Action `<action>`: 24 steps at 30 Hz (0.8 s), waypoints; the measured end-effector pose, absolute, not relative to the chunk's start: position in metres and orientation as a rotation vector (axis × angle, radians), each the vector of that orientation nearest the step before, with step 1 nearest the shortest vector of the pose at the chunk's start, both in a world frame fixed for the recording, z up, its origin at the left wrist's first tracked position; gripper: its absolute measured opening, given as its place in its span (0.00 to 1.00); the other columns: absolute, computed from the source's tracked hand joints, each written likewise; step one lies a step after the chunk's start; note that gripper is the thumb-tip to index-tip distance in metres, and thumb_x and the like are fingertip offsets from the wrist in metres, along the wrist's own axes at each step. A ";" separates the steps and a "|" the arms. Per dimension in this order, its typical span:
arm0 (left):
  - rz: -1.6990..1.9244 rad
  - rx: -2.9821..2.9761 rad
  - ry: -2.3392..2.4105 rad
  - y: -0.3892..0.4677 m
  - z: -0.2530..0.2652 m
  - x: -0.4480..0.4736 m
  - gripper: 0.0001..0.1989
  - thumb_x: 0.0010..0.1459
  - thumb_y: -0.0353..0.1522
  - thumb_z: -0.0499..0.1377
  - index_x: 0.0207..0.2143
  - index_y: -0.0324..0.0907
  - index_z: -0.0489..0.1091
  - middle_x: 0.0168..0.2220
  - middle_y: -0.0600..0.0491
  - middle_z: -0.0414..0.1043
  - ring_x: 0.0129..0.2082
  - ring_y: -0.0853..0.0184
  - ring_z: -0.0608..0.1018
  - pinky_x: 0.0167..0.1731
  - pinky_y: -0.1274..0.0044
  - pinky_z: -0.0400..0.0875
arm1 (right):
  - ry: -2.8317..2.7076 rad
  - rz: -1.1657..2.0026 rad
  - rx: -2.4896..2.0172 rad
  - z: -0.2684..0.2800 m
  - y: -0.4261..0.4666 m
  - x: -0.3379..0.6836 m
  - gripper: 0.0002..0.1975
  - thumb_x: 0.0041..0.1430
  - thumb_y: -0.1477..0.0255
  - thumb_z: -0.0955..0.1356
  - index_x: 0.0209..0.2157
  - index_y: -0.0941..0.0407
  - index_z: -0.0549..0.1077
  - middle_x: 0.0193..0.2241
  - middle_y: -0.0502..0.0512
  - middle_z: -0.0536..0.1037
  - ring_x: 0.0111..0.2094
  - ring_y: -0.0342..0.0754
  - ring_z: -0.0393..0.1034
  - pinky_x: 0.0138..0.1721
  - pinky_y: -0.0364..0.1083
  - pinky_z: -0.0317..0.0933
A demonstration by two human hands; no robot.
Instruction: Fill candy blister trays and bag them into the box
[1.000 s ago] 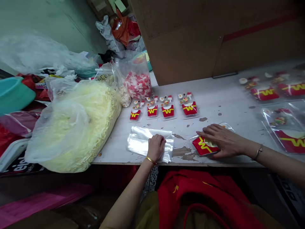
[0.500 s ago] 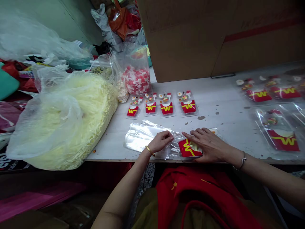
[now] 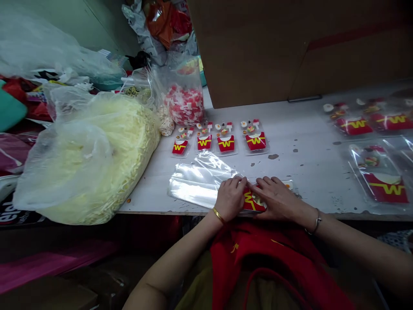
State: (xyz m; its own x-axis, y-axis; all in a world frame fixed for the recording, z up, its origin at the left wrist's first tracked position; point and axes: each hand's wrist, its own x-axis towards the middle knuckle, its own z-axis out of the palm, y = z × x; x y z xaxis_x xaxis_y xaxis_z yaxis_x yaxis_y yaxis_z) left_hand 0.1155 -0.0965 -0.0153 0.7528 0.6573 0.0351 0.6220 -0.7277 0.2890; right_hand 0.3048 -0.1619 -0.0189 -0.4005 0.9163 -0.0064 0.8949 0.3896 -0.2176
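Note:
At the table's front edge lies a red fry-box packet [image 3: 249, 200] with a yellow zigzag mark and pale pieces inside. My right hand [image 3: 278, 199] is closed over its right side, thumb and fingers against it. My left hand [image 3: 229, 199] presses at the packet's left end, fingers curled on the edge of a clear plastic bag [image 3: 222, 170]; the fingertips are partly hidden. Both hands nearly meet over the packet. Left of them, a stack of clear plastic bags [image 3: 190, 185] is fanned out. Small egg-like pieces [image 3: 288, 185] show beyond my right hand.
Several finished-looking red packets [image 3: 226, 144] stand in a row behind the bags; larger ones [image 3: 385, 187] lie at right. A big bag of pale yellow strips [image 3: 129, 150] fills the left. Behind are a bag of red-and-white pieces [image 3: 185, 105] and a large cardboard box [image 3: 251, 56].
My left hand has moved right, from above the plastic bags to the packet's left end. The upper bag has shifted and fanned out. The packet and right hand have moved slightly left.

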 end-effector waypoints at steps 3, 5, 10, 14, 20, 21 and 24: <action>0.263 2.712 1.110 -0.099 -0.019 0.107 0.30 0.52 0.26 0.53 0.59 0.42 0.55 0.53 0.46 0.65 0.52 0.57 0.66 0.50 0.67 0.61 | -2.502 0.270 -1.684 -0.020 -0.165 0.305 0.46 0.47 0.51 0.70 0.63 0.57 0.56 0.45 0.66 0.69 0.44 0.61 0.62 0.45 0.55 0.54; 0.254 2.724 1.236 -0.100 -0.019 0.098 0.26 0.53 0.28 0.55 0.55 0.42 0.59 0.50 0.45 0.67 0.51 0.56 0.67 0.47 0.65 0.61 | -2.473 0.265 -1.716 -0.022 -0.166 0.305 0.46 0.47 0.51 0.69 0.63 0.57 0.56 0.44 0.65 0.69 0.44 0.62 0.62 0.44 0.55 0.54; 0.092 2.727 1.340 -0.104 -0.025 0.087 0.10 0.61 0.35 0.50 0.28 0.42 0.66 0.30 0.49 0.71 0.37 0.59 0.71 0.38 0.65 0.58 | -2.364 0.217 -1.841 -0.025 -0.167 0.305 0.47 0.47 0.47 0.67 0.64 0.55 0.54 0.42 0.65 0.70 0.43 0.62 0.62 0.41 0.55 0.54; 0.146 2.650 1.269 -0.109 -0.032 0.094 0.11 0.61 0.31 0.50 0.25 0.42 0.64 0.28 0.51 0.71 0.34 0.63 0.71 0.37 0.68 0.56 | -2.322 0.178 -1.978 -0.026 -0.163 0.305 0.46 0.50 0.44 0.64 0.64 0.53 0.53 0.42 0.66 0.71 0.41 0.62 0.63 0.38 0.54 0.55; 0.229 2.694 1.133 -0.131 -0.026 0.125 0.08 0.57 0.30 0.54 0.25 0.41 0.66 0.27 0.50 0.72 0.34 0.62 0.71 0.38 0.66 0.56 | -2.234 0.127 -2.116 -0.023 -0.161 0.305 0.44 0.52 0.43 0.61 0.63 0.54 0.55 0.41 0.67 0.71 0.38 0.61 0.64 0.35 0.53 0.55; 0.214 2.726 1.064 -0.133 -0.023 0.131 0.07 0.57 0.30 0.54 0.25 0.41 0.67 0.27 0.49 0.72 0.34 0.61 0.71 0.39 0.65 0.56 | -2.238 0.133 -2.112 -0.022 -0.162 0.307 0.43 0.53 0.45 0.62 0.63 0.55 0.55 0.41 0.67 0.71 0.38 0.61 0.64 0.36 0.53 0.55; 0.090 2.771 0.815 -0.126 -0.008 0.148 0.07 0.58 0.32 0.54 0.29 0.40 0.68 0.31 0.48 0.73 0.36 0.59 0.71 0.40 0.65 0.57 | -2.331 0.196 -1.967 -0.019 -0.164 0.322 0.42 0.53 0.49 0.64 0.63 0.57 0.55 0.42 0.67 0.71 0.41 0.61 0.64 0.41 0.56 0.56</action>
